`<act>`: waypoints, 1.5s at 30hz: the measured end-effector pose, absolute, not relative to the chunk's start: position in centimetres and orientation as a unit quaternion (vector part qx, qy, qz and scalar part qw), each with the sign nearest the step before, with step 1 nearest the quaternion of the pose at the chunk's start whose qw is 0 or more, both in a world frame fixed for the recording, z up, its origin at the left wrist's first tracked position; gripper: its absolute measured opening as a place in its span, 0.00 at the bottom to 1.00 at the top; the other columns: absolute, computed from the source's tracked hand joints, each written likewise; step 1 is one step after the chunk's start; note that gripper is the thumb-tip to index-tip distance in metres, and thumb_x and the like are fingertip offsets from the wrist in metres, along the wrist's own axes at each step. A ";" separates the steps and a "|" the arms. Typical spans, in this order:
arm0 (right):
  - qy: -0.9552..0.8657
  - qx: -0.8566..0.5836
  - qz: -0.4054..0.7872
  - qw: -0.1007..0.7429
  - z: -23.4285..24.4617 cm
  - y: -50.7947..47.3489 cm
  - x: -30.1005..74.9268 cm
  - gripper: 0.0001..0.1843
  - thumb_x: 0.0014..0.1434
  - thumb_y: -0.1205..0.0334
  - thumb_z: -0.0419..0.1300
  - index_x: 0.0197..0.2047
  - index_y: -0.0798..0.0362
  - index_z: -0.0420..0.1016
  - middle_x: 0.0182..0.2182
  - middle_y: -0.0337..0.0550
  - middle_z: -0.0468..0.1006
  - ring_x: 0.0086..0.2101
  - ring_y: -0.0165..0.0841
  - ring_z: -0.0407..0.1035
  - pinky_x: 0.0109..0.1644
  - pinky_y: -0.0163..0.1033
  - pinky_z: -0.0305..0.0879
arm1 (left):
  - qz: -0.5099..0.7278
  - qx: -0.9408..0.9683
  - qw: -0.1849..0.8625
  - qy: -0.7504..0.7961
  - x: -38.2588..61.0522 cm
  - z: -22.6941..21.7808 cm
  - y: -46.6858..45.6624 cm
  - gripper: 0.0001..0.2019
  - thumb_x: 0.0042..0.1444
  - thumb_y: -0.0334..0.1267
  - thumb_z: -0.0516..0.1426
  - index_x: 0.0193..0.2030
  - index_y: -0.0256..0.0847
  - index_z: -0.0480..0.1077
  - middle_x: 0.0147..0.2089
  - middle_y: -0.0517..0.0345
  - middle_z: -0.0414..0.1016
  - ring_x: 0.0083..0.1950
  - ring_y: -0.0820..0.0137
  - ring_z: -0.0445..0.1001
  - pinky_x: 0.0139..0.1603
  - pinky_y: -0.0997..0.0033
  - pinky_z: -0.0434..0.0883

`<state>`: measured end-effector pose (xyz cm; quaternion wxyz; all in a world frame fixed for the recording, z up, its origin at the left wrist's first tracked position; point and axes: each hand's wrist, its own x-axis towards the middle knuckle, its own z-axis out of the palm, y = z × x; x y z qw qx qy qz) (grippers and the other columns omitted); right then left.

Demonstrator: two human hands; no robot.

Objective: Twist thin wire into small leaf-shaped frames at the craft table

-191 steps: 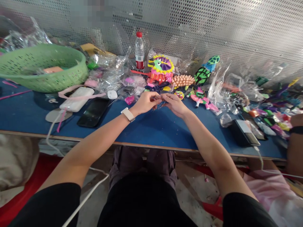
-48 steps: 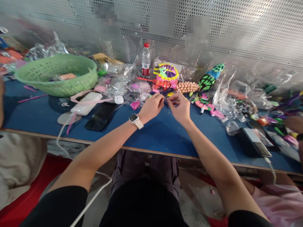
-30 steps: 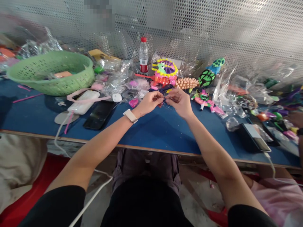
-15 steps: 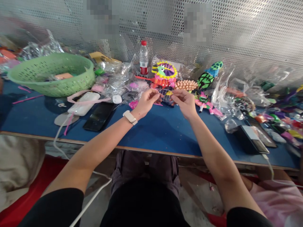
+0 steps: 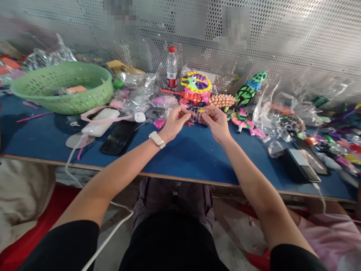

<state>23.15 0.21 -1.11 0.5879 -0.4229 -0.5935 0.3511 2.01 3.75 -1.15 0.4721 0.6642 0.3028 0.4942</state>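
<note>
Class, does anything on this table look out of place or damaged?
The crumpled clear plastic wrappers look untidy, strewn loosely between the green perforated plastic basket and the clear red-capped bottle. Nothing looks plainly broken.

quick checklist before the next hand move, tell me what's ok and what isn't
1. Left hand gripping the thin grid: ok, pinched at its left end.
2. Right hand gripping the thin grid: ok, at the opposite end.
3. Joints of the thin grid sound: cannot tell, too fine to see.
4. Free space just beyond the hands: not ok, the spiny tan toy and other items crowd there.
5. Bottle upright and capped: ok.
6. Phone lying flat on the table: ok.
</note>
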 end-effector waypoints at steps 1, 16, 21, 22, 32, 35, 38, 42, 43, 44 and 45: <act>-0.588 -0.421 0.358 0.590 -1.0 0.1 23.0 0.24 0.65 0.37 0.77 0.54 0.41 0.79 0.43 0.41 0.89 0.44 0.41 0.87 0.56 0.54 0.90 | 0.494 0.666 0.469 0.303 2.0 -1.2 3.8 0.07 0.75 0.35 0.62 0.43 0.45 0.68 0.52 0.49 0.89 0.45 0.66 0.88 0.40 0.66 0.85; -0.570 -0.418 0.314 0.634 -1.2 0.2 22.9 0.27 0.63 0.36 0.78 0.53 0.40 0.75 0.40 0.39 0.89 0.42 0.40 0.88 0.53 0.50 0.89 | 0.479 0.704 0.451 0.269 1.7 -1.1 3.6 0.11 0.80 0.48 0.64 0.50 0.43 0.76 0.54 0.44 0.90 0.51 0.60 0.92 0.51 0.53 0.90; -0.565 -0.441 0.294 0.632 -1.3 0.5 23.0 0.27 0.61 0.38 0.80 0.52 0.41 0.76 0.39 0.38 0.89 0.39 0.40 0.88 0.50 0.50 0.88 | 0.483 0.760 0.344 0.267 1.3 -0.8 3.5 0.12 0.81 0.48 0.62 0.50 0.41 0.79 0.49 0.46 0.91 0.48 0.59 0.92 0.51 0.57 0.89; -0.564 -0.445 0.290 0.632 -1.2 0.5 23.1 0.27 0.61 0.38 0.80 0.52 0.41 0.77 0.40 0.38 0.89 0.39 0.40 0.88 0.50 0.50 0.88 | 0.483 0.770 0.309 0.280 1.2 -0.7 3.4 0.11 0.80 0.47 0.62 0.51 0.41 0.79 0.49 0.47 0.91 0.48 0.59 0.92 0.52 0.58 0.89; -0.559 -0.425 0.325 0.633 -1.3 0.4 22.9 0.30 0.58 0.33 0.80 0.50 0.42 0.76 0.39 0.41 0.90 0.37 0.40 0.89 0.45 0.49 0.90 | 0.464 0.837 0.129 0.260 0.1 -0.3 3.7 0.03 0.75 0.35 0.62 0.52 0.43 0.78 0.52 0.51 0.91 0.44 0.65 0.90 0.51 0.64 0.84; -0.547 -0.420 0.353 0.633 -1.4 0.4 22.6 0.32 0.56 0.33 0.82 0.49 0.43 0.75 0.38 0.41 0.90 0.36 0.40 0.89 0.44 0.49 0.91 | 0.454 0.844 0.102 0.265 -0.2 -0.3 4.0 0.05 0.76 0.35 0.61 0.53 0.43 0.78 0.54 0.49 0.90 0.45 0.64 0.90 0.51 0.62 0.83; -0.539 -0.429 0.366 0.625 -1.5 0.4 22.5 0.32 0.57 0.34 0.83 0.49 0.43 0.75 0.38 0.40 0.91 0.36 0.39 0.90 0.45 0.49 0.91 | 0.438 0.852 0.096 0.271 -0.5 -0.3 4.1 0.07 0.76 0.34 0.61 0.56 0.43 0.78 0.56 0.48 0.90 0.46 0.63 0.90 0.53 0.60 0.83; -0.520 -0.441 0.382 0.623 -1.7 0.5 22.4 0.31 0.58 0.37 0.83 0.49 0.44 0.74 0.39 0.40 0.92 0.36 0.39 0.90 0.44 0.46 0.91 | 0.428 0.855 0.083 0.283 -0.5 -0.4 4.1 0.07 0.76 0.33 0.62 0.56 0.43 0.79 0.55 0.48 0.90 0.49 0.60 0.90 0.55 0.59 0.83; -0.518 -0.443 0.386 0.622 -1.7 0.6 22.3 0.30 0.59 0.38 0.83 0.50 0.44 0.74 0.39 0.40 0.92 0.37 0.39 0.90 0.44 0.46 0.91 | 0.431 0.852 0.087 0.285 -0.4 -0.4 4.1 0.07 0.76 0.33 0.62 0.56 0.43 0.79 0.54 0.49 0.90 0.49 0.61 0.90 0.55 0.59 0.83; -0.516 -0.444 0.389 0.621 -1.7 0.6 22.3 0.30 0.60 0.39 0.83 0.50 0.44 0.74 0.40 0.40 0.92 0.37 0.39 0.90 0.44 0.46 0.91 | 0.435 0.849 0.093 0.285 -0.3 -0.5 4.1 0.06 0.76 0.33 0.62 0.56 0.43 0.79 0.53 0.49 0.90 0.48 0.61 0.90 0.55 0.60 0.83; -0.514 -0.445 0.391 0.621 -1.7 0.5 22.3 0.30 0.60 0.39 0.83 0.50 0.44 0.74 0.40 0.41 0.92 0.37 0.38 0.90 0.45 0.46 0.91 | 0.438 0.847 0.098 0.283 -0.3 -0.5 4.1 0.06 0.76 0.33 0.62 0.56 0.42 0.78 0.53 0.49 0.90 0.47 0.62 0.90 0.55 0.60 0.83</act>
